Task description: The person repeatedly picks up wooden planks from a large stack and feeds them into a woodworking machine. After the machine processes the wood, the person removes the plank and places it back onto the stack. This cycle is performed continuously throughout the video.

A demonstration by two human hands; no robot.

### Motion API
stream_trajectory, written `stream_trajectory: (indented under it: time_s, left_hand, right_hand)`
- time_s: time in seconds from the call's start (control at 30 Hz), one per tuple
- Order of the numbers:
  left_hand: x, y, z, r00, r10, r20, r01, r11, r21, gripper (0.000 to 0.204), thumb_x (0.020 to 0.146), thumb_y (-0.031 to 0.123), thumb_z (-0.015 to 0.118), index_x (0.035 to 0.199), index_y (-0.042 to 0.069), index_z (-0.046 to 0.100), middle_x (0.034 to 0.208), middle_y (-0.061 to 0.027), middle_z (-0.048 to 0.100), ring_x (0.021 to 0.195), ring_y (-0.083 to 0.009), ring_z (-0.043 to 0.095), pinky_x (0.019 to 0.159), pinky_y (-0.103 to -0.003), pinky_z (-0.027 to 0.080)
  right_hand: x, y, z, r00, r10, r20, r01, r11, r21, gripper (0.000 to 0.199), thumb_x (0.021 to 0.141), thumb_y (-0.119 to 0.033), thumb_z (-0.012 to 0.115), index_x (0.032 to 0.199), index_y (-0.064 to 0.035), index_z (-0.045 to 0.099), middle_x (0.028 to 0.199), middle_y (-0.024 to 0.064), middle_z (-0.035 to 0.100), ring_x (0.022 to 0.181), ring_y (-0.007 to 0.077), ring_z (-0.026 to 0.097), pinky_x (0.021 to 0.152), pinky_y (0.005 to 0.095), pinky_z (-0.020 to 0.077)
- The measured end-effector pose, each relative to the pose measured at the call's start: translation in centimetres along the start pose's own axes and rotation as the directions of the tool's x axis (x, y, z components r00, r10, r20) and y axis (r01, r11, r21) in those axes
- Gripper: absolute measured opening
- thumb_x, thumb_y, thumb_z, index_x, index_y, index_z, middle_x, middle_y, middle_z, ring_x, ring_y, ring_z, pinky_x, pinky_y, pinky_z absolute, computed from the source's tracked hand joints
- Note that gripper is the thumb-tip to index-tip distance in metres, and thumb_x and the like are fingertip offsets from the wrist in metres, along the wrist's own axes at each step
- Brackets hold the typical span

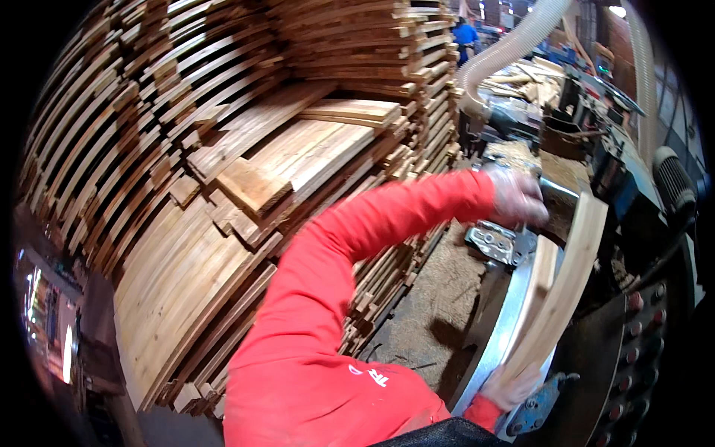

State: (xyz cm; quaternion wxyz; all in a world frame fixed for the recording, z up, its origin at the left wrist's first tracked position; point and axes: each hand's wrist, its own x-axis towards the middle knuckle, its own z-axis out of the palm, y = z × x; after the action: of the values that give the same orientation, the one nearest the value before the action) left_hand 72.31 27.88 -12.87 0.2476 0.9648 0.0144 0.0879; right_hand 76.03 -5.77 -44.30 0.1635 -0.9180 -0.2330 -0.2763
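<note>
A long pale wooden board (570,276) slants along the machine's metal bed, its far end raised near the machine head. My right hand (514,387) grips its near end low in the view. Beneath and left of it, a second wooden strip (545,261) lies along the shiny metal fence (514,316). My left arm, in a red sleeve, reaches across to the far end of the bed. There my left hand (518,197) is smeared by motion, just left of the board's far end; its finger position is unclear. A metal bracket (493,242) sits right below it.
Tall stacks of wooden boards (357,52) rise at the left and back. A panel with several buttons (633,350) stands at the right, beside a motor (674,179). A ribbed hose (521,41) hangs above. Sawdust covers the floor (436,298). Far off, a person in blue (465,36) stands.
</note>
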Motion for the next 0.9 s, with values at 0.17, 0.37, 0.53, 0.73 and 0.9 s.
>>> stream_trajectory:
  time_s: [0.17,0.37,0.53,0.73,0.9]
  left_hand:
    - [-13.1,-7.6,-17.7,0.827,-0.47,-0.308,0.559,0.74,0.373,0.078,0.081,0.059,0.058,0.133,0.003,0.046,0.123,-0.0213,0.058,0.11,-0.0318,0.06,0.095,-0.041,0.046]
    - [-33.3,-20.4,-23.5,0.147,-0.764,-0.628,0.798,-0.283,0.531,0.062,0.077,0.045,0.066,0.125,0.008,0.053,0.123,-0.018,0.058,0.113,-0.0349,0.057,0.094,-0.047,0.048]
    - [-38.2,-28.4,-23.4,-0.036,-0.738,-0.674,0.824,-0.404,0.398,0.046,0.08,0.021,0.064,0.123,0.009,0.052,0.131,-0.0184,0.053,0.12,-0.0349,0.053,0.088,-0.054,0.049]
    - [-34.6,-21.7,-20.9,0.187,-0.686,-0.703,0.871,-0.215,0.441,0.045,0.08,0.016,0.064,0.121,0.008,0.05,0.113,-0.021,0.062,0.108,-0.0393,0.058,0.092,-0.044,0.047]
    - [-29.4,-10.3,-18.3,0.311,-0.668,-0.676,0.866,-0.093,0.491,0.053,0.079,0.014,0.069,0.125,0.012,0.042,0.125,-0.018,0.055,0.112,-0.0393,0.055,0.091,-0.044,0.047]
  right_hand:
    - [7.9,-2.1,10.7,0.996,0.092,0.005,-0.088,0.928,0.362,0.082,0.073,-0.037,0.071,0.143,-0.0122,0.037,0.147,0.0149,0.034,0.13,0.0317,0.04,0.109,0.0393,0.0334]
    - [8.7,-5.3,6.3,0.958,0.153,0.241,-0.188,0.973,0.131,0.08,0.071,-0.028,0.073,0.141,-0.0128,0.039,0.146,0.0189,0.033,0.129,0.0368,0.037,0.111,0.042,0.029]
    - [-2.8,-1.1,-6.0,0.926,-0.121,0.357,0.084,0.99,0.117,0.062,0.073,-0.024,0.066,0.126,0.002,0.047,0.13,0.0289,0.043,0.118,0.0488,0.042,0.104,0.0551,0.0327]
    - [-8.5,2.3,-12.7,0.889,-0.064,0.454,0.038,0.997,0.066,0.048,0.081,-0.032,0.06,0.117,-0.0012,0.056,0.117,0.0237,0.056,0.107,0.0408,0.053,0.095,0.0514,0.039]
    - [-1.0,1.0,0.2,0.943,-0.181,0.279,0.038,0.892,0.451,0.021,0.076,-0.017,0.057,0.087,0.0004,0.059,0.097,0.0176,0.059,0.09,0.0335,0.055,0.085,0.0447,0.045]
